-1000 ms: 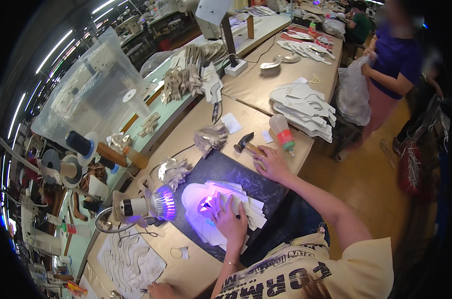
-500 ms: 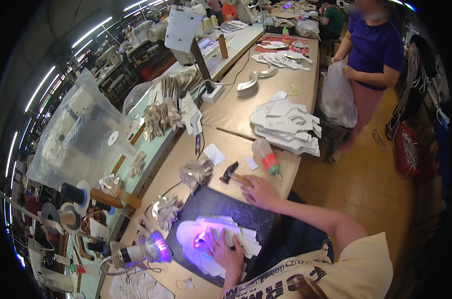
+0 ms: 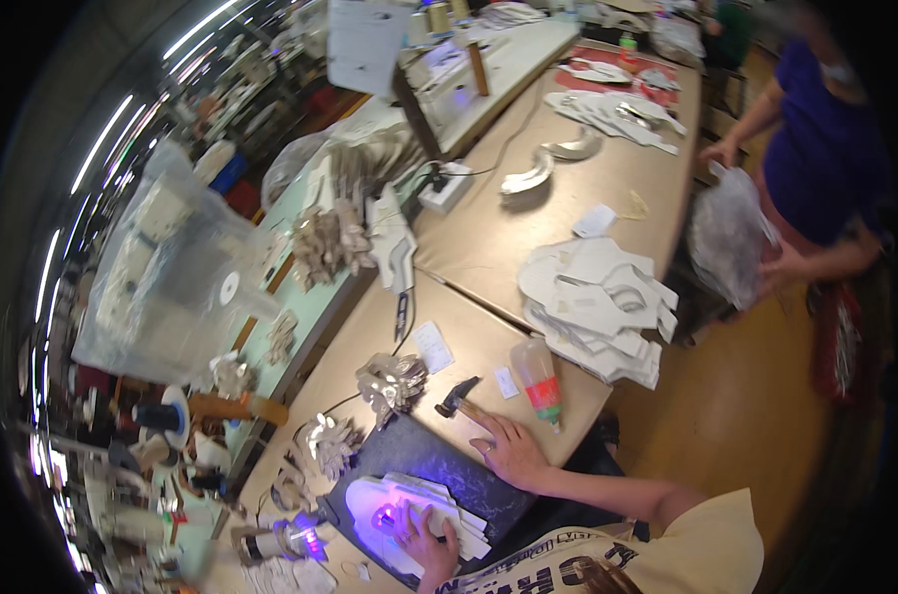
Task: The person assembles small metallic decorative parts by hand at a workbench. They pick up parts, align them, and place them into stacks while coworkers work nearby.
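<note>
A stack of white shoe-upper pieces (image 3: 459, 523) lies on a dark slab (image 3: 439, 455), lit purple by a small lamp (image 3: 289, 542). Pressed on this stack is my left hand (image 3: 431, 546), its fingers spread out. Beyond the slab, my right hand (image 3: 513, 453) has its fingers over the wooden handle of a hammer (image 3: 459, 397), which lies on the table; the palm side is hidden. Close by stand a squeeze bottle with a red label and green cap (image 3: 540, 384) and a small white paper slip (image 3: 506, 382).
Shiny bundles of pieces (image 3: 390, 384) sit left of the hammer. More white pieces (image 3: 598, 297) are piled farther up the table (image 3: 479, 238). A plastic-covered machine (image 3: 172, 267) stands at left. At right, a person in purple (image 3: 815, 139) holds a plastic bag (image 3: 731, 233).
My view has shifted, so the table sits differently in the picture. The person at right has moved, with the bag raised. Both my hands stay at the same things.
</note>
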The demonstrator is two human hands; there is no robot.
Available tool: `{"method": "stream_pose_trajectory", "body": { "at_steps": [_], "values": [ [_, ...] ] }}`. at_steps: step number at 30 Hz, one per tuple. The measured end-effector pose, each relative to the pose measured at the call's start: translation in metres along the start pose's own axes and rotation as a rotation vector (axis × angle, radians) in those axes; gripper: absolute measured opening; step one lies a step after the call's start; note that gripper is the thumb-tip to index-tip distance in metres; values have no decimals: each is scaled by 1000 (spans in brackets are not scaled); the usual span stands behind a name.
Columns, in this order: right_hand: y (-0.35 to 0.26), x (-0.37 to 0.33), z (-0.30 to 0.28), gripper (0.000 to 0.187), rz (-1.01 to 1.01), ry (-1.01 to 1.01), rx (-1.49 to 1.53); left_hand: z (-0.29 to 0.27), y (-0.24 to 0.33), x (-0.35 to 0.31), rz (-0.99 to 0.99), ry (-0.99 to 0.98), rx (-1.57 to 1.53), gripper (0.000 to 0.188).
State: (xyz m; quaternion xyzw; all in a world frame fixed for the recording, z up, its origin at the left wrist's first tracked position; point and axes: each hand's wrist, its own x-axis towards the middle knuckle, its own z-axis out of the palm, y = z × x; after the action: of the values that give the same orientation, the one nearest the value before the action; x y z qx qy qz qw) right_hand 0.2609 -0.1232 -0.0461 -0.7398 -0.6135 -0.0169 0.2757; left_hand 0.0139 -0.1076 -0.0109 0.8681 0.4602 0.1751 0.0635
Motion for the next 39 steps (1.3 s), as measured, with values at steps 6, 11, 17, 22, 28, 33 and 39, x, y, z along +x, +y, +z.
{"method": "stream_pose_trajectory", "body": {
  "at_steps": [6,11,17,22,28,33,39],
  "values": [
    [10,-5,-12,31,-87,-156,118,-4,2,1,-18,-74,5,43],
    [56,-26,-61,45,-299,-457,260,-17,19,10,-13,-104,113,43],
    [107,-31,-94,91,-616,-782,48,-16,86,29,-234,-172,171,46],
    [110,-21,-84,125,-700,-1006,-5,34,135,61,-212,-148,-6,59],
    [108,-14,-78,128,-710,-1131,-42,64,142,64,-383,-116,30,71],
    [106,-12,-85,124,-696,-1186,-43,55,141,64,-417,-129,-16,61],
    [103,-4,-93,123,-680,-1190,-5,50,143,72,-445,-171,-10,60]
  ]
}}
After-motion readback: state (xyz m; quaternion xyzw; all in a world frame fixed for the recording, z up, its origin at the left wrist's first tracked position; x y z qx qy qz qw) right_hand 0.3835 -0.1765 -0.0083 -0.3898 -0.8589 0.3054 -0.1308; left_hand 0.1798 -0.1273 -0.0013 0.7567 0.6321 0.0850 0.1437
